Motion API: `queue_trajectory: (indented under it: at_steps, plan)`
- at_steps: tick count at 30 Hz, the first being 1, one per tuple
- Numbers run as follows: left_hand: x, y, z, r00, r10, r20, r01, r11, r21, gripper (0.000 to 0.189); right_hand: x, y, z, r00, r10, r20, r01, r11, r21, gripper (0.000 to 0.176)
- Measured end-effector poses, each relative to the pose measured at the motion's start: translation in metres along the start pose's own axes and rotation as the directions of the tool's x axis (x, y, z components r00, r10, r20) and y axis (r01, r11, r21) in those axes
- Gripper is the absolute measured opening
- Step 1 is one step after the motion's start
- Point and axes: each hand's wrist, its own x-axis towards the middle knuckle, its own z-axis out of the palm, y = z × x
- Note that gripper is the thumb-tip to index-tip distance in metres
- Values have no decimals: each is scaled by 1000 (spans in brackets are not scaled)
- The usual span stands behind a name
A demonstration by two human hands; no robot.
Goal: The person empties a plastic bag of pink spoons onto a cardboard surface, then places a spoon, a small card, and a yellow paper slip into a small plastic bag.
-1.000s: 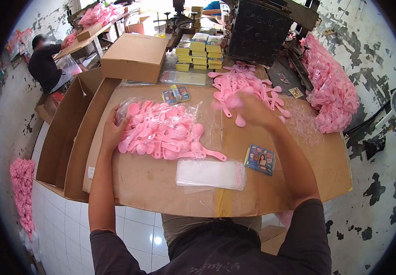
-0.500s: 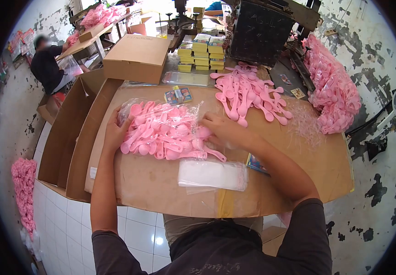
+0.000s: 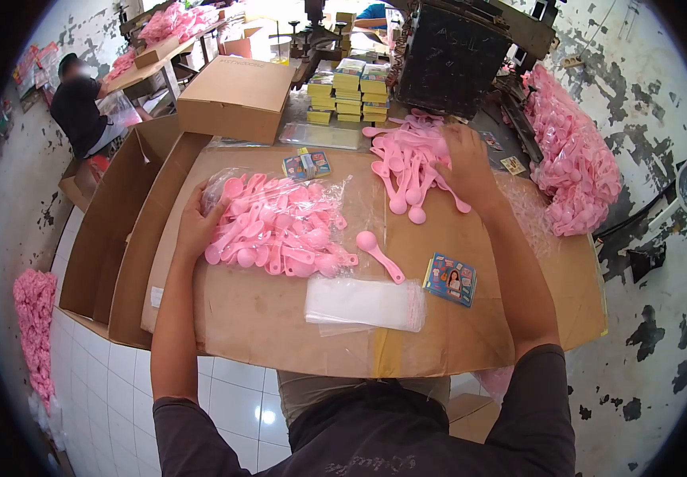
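My left hand (image 3: 197,221) grips the left side of a clear plastic bag filled with pink measuring spoons (image 3: 276,226), its thumb lying over the film. Across the table, my right hand (image 3: 469,163) rests against the right edge of a loose heap of pink spoons (image 3: 409,159); its fingers stretch forward and look partly spread. A single pink spoon (image 3: 375,253) lies just right of the bag. Nearer to me is a stack of flat clear plastic sleeves (image 3: 363,302). A small pile of printed cards (image 3: 450,280) sits under my right forearm.
Behind the bag lies a banded card bundle (image 3: 307,165). Stacks of yellow-edged cards (image 3: 349,91) and a closed carton (image 3: 236,99) stand at the back. An open carton (image 3: 113,246) is at the left, a dark machine (image 3: 451,60) behind the heap. Another person (image 3: 79,111) sits far left.
My right hand has left the bag and moved back and right to the loose heap, whose right side is drawn in. The single spoon and printed cards now show fully. The left hand stays put.
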Motion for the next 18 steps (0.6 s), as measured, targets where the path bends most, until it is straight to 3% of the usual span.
queue_trajectory:
  at_steps: [1,3,4,5,7,10,13,16,18]
  plan:
    - [0,1,0,1000,-5,-3,5,1000,1,57,-4,-10,2,991,-43,-129,23,988,-152,34]
    - [-2,2,1,1000,-16,-8,16,1000,9,58,-22,-37,8,996,39,77,-50,988,148,39]
    - [-2,3,0,1000,-20,-10,20,1000,16,59,-25,-65,-4,912,89,400,-170,970,172,43]
    - [-2,4,0,1000,-23,-14,23,999,23,59,-24,-95,-22,726,111,679,-290,944,156,47]
    - [-2,6,1,1000,-23,-16,24,1000,19,58,-33,-130,-36,563,-24,826,-396,870,295,44]
    - [-1,2,4,1000,-21,-8,20,997,-76,53,-54,-119,-3,710,-67,701,-268,895,356,42]
    - [0,-4,2,999,-36,10,37,988,-151,47,-49,-110,33,871,-15,491,-254,843,475,35]
    - [1,-5,1,997,-62,42,70,974,-217,43,-28,-126,48,870,113,481,-343,839,422,36]
    - [0,-4,0,996,-73,51,84,962,-260,41,-23,-136,57,861,112,496,-314,884,345,34]
